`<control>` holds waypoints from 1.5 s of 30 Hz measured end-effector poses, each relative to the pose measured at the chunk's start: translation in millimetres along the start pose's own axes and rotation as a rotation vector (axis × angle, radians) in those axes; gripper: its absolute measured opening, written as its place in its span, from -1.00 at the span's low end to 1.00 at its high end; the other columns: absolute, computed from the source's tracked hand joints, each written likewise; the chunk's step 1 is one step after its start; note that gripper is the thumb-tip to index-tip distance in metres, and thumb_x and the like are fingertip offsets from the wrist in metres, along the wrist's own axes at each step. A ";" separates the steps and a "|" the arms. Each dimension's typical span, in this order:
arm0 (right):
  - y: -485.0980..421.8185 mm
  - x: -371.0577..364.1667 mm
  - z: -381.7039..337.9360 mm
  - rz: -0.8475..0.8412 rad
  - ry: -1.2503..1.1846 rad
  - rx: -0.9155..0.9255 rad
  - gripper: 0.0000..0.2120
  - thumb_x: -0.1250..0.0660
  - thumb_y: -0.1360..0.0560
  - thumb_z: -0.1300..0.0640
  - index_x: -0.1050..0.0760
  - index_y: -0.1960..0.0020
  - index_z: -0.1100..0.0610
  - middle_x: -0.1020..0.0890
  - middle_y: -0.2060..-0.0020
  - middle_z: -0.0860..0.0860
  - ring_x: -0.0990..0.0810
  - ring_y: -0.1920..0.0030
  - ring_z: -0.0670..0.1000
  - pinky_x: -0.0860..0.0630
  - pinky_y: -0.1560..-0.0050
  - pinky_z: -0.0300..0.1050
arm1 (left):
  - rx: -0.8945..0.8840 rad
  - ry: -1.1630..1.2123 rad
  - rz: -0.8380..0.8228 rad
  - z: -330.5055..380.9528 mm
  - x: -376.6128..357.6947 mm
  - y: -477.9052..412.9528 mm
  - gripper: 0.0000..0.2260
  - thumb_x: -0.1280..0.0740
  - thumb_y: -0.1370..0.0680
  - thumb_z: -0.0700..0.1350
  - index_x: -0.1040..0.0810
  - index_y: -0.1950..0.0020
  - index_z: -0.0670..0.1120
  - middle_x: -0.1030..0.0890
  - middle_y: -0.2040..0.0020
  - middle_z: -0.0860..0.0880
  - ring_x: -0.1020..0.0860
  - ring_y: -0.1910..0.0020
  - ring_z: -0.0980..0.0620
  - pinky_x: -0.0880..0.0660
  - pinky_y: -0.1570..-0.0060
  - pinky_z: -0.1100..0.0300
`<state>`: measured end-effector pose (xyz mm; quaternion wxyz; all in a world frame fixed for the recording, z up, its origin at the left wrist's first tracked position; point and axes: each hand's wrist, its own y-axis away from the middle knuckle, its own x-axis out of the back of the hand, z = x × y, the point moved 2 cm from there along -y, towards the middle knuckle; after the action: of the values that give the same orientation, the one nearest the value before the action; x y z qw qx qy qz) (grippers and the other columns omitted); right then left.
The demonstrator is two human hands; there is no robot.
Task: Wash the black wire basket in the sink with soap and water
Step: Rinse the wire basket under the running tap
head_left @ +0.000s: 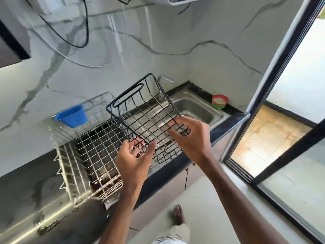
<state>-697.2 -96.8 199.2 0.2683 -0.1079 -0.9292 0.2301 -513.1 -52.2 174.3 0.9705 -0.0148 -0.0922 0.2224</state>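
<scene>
Bright daylight, which we trace to the black-framed sliding glass door (302, 76) at right, overexposed there, glare streak on the grey polished counter (22, 199), wide-angle bending at edges, blur lower left.

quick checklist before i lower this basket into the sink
1. Grip: left hand and right hand both hold the near edge of the black wire basket: ok.
2. Basket in the basin: it is held tilted in the air, not yet down in the sink: not ok.
3. Basin free: the part that shows is bare, but the basket hides the rest: cannot tell.
4. Water: no stream shows at the tap: not ok.
5. Soap: a red and green tub stands on the counter behind the sink; what it holds: cannot tell.
</scene>
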 end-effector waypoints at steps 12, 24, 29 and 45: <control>-151.3 5.6 120.8 -0.107 0.100 -0.064 -0.66 -0.56 -0.43 0.19 -0.64 -0.19 0.16 -0.53 -0.04 -0.23 -0.50 0.00 -0.48 -0.36 -0.04 -0.64 | 0.100 0.106 -0.070 -12.9 -155.3 -122.5 -0.22 -0.55 -0.26 0.17 -0.50 -0.31 -0.27 -0.56 -0.34 -0.31 -0.59 -0.30 -0.26 -0.51 0.05 0.49; -217.4 -45.7 216.6 -0.356 -0.004 -0.143 -0.90 -0.50 -0.50 0.16 -0.62 0.01 0.08 -0.66 0.13 -0.16 -0.63 0.15 -0.27 -0.65 0.01 -0.10 | 0.235 -0.180 0.059 -51.7 -220.1 -194.4 -0.37 -0.65 -0.36 0.02 -0.52 -0.26 -0.30 -0.66 -0.02 -0.10 -0.57 0.13 0.05 -0.59 0.09 0.22; -229.7 -72.7 252.5 -0.550 -0.045 -0.097 -0.89 -0.49 -0.51 0.19 -0.65 -0.03 0.14 -0.66 0.18 -0.21 -0.64 0.21 -0.33 -0.57 0.23 -0.41 | 0.298 -0.221 0.171 -75.9 -234.4 -198.1 -0.52 -0.64 -0.35 0.05 -0.51 -0.14 0.01 -0.44 0.22 0.13 -0.51 0.28 0.02 -0.45 0.32 0.21; -268.9 -112.0 328.4 -1.034 -0.048 0.011 -0.88 -0.44 -0.55 0.06 -0.65 -0.07 0.03 -0.72 0.05 -0.11 -0.63 0.17 -0.30 -0.57 0.14 -0.42 | 0.437 -0.355 0.407 -92.6 -293.7 -186.3 -0.37 -0.62 -0.42 -0.01 -0.47 -0.28 -0.36 -0.47 0.29 0.10 -0.41 0.36 0.13 -0.38 0.47 0.42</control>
<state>-804.7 -488.7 33.1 0.3261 0.3721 -0.8658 0.0747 -675.6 -346.5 45.7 0.8553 0.2141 -0.2052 0.4248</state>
